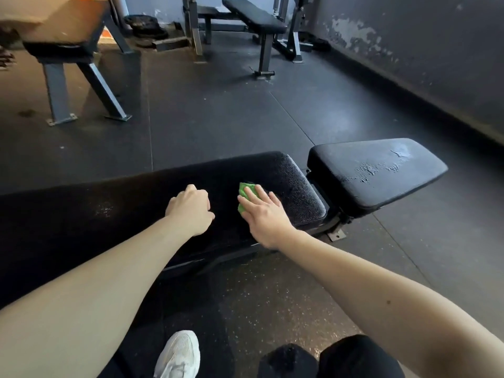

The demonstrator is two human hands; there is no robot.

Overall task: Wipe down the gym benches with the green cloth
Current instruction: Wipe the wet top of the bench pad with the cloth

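The right hand (266, 214) presses straight-fingered on the green cloth (245, 190) near the right end of the surface (131, 203); the left hand (191, 210), curled empty, rests beside it.

Dim, even light – soft glare on the seat pad (377, 170) – wide-angle bending at edges, slightly soft throughout.

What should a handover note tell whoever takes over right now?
Left hand: curled, holding nothing, resting on the long pad.
Right hand: flat, pressing the green cloth onto that pad, at its end by the seat pad.
Done: this pad is mid-wipe; how much is covered cannot be told.
Left: likely the seat pad, then the far bench and the bench at left.
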